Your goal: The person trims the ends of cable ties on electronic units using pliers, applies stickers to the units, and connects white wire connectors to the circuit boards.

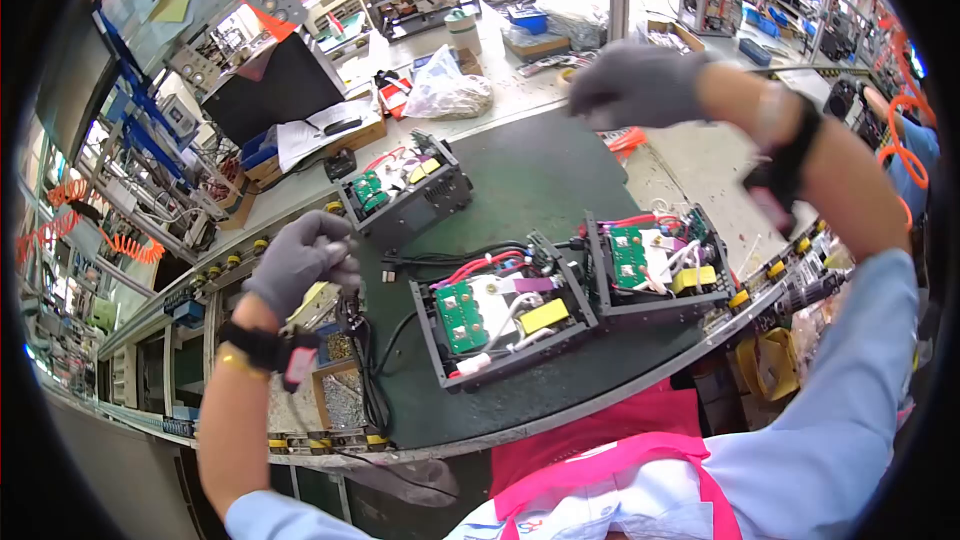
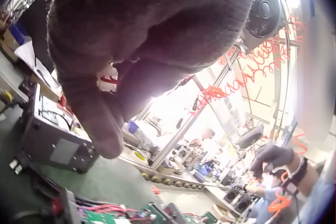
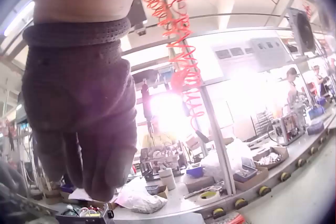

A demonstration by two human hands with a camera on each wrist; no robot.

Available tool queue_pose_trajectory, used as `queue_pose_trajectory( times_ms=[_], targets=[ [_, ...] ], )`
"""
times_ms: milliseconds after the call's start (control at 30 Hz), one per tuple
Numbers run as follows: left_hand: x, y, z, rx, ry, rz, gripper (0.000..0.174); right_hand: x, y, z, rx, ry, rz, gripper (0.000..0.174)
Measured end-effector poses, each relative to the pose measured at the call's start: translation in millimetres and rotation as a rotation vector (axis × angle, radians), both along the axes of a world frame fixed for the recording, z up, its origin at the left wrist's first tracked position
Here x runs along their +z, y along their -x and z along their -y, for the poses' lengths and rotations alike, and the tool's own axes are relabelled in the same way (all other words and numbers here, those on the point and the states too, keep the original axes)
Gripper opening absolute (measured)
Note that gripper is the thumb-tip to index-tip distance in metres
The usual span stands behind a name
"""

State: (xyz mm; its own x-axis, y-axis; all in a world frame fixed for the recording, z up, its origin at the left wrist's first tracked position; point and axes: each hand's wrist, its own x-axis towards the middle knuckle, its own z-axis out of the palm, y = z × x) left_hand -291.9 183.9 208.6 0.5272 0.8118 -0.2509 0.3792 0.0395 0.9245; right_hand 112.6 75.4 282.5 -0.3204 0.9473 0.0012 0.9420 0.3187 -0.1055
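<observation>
My gloved left hand (image 1: pixel 305 265) is raised over the left edge of the green work surface (image 1: pixel 520 160), fingers curled round a small white piece (image 2: pixel 107 78) with a red part, seen between the fingers in the left wrist view. Right of that hand lies an open black case (image 1: pixel 515 315) with a green board, red wires and a yellow block. A similar case (image 1: pixel 660 265) stands to its right, another (image 1: pixel 405 190) behind. My gloved right hand (image 1: pixel 640 85) is held up past the surface's back right corner. In the right wrist view its fingers hang loosely, with nothing visible in them.
Black cables (image 1: pixel 375 370) run down the left side of the green surface, beside a tray of small metal parts (image 1: pixel 342 398). A plastic bag (image 1: pixel 447 85) and a dark monitor-like box (image 1: pixel 270 90) stand behind. Rollers line the bench edge, and a power tool (image 1: pixel 810 290) lies at the right.
</observation>
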Motion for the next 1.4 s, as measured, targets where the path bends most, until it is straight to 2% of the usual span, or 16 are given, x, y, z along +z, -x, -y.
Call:
queue_pose_trajectory(
  times_ms=[33,100,167,233,300,333,400,433,467,567,633,700,800,1033,1233,1400],
  targets=[
    [-12.3,-4.1,-9.6,0.048,-0.029,0.051,0.029,-7.2,29.2,-26.0,-0.002,0.033,-0.048,0.028],
    [-35.3,-10.7,-23.2,0.115,-0.024,0.169,0.027,-64.9,62.8,-98.7,0.134,-0.013,-0.325,0.033],
    [-67.5,-13.8,-41.5,0.200,-0.102,0.194,0.019,-121.6,101.5,-161.4,0.291,-0.111,-0.430,0.041],
    [-92.9,-12.4,-56.9,0.251,-0.065,0.266,0.010,-136.5,137.8,-182.2,0.217,-0.089,-0.354,0.050],
    [-97.3,-17.2,-61.2,0.316,0.038,0.316,0.014,-167.8,151.6,-216.4,0.381,-0.231,-0.271,0.053],
    [-101.8,-15.1,-68.2,0.312,0.077,0.361,0.017,-190.0,156.1,-237.4,0.487,-0.342,-0.320,0.049],
    [-112.1,-15.4,-79.3,0.301,0.164,0.456,0.022,-190.1,162.3,-240.4,0.441,-0.129,-0.244,0.045],
    [-116.4,-16.4,-82.0,0.314,0.113,0.458,0.024,-189.4,164.6,-241.8,0.421,-0.022,-0.201,0.044],
    [-113.2,-22.7,-78.6,0.330,0.062,0.461,0.025,-192.9,165.4,-245.3,0.363,0.061,-0.314,0.033],
    [-116.0,-30.0,-82.7,0.359,-0.027,0.423,0.026,-189.5,158.4,-239.1,0.279,0.045,-0.585,0.027],
    [-131.9,-28.6,-94.1,0.304,-0.085,0.464,0.023,-198.3,155.4,-239.2,0.314,-0.022,-0.624,0.028],
    [-141.2,-31.4,-103.8,0.341,-0.061,0.502,0.026,-200.8,153.2,-237.7,0.351,-0.046,-0.649,0.029],
    [-145.8,-35.9,-111.1,0.375,-0.016,0.586,0.036,-200.0,150.4,-238.7,0.309,0.016,-0.648,0.027],
    [-138.6,-39.6,-112.5,0.326,-0.023,0.466,0.034,-193.9,160.0,-227.0,0.139,-0.009,-0.698,0.023],
    [-150.1,-36.2,-120.2,0.283,-0.190,0.413,0.034,-219.5,158.9,-242.8,0.253,-0.121,-0.704,0.022],
    [-151.7,-38.6,-122.3,0.257,-0.251,0.311,0.035,-215.3,159.8,-242.6,0.231,-0.085,-0.597,0.025]
  ],
)
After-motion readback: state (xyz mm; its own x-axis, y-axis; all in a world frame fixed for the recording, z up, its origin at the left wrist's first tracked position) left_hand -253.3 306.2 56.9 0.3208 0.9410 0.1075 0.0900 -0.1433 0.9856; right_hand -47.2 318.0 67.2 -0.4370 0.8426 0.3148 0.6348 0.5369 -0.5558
